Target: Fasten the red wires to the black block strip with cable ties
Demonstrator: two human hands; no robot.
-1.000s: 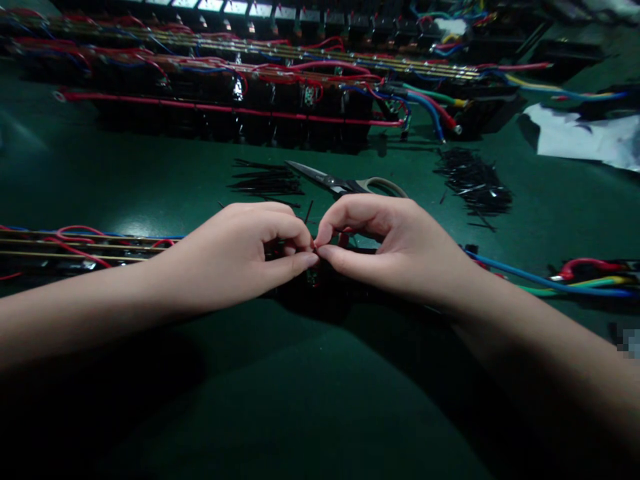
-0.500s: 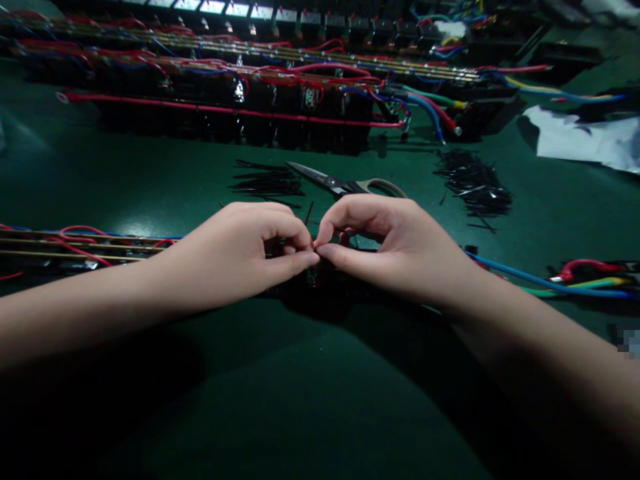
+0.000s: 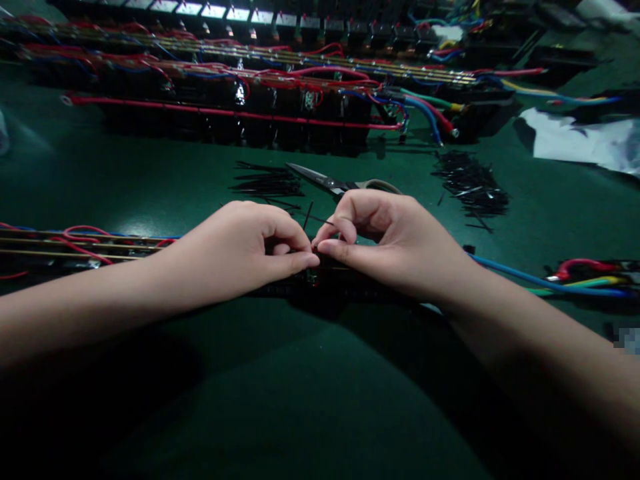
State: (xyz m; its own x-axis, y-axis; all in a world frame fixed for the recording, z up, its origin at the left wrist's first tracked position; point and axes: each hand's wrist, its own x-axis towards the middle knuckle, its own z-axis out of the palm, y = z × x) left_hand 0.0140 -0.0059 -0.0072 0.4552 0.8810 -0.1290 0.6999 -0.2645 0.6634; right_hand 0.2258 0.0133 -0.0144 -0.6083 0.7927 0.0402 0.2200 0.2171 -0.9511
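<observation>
Looking stiff and rather heavy, with soft, fragile wires (image 3: 85,228), the wired assembly (image 3: 65,262) lay beneath both hands, best held by its black body (image 3: 350,291). Its long axis ran from nine to three o'clock, a blue cable (image 3: 525,275) leading toward three. Left hand (image 3: 245,243) and right hand (image 3: 405,240) were closed in fingertip pinches at the dial's centre, whatever they gripped too small to tell

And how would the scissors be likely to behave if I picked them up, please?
The scissors would probably feel stiff and fairly heavy for their size, as the blades look metal. Lying flat, they seem unlikely to roll. The closed blades might swing open if lifted by one handle loop.
</observation>
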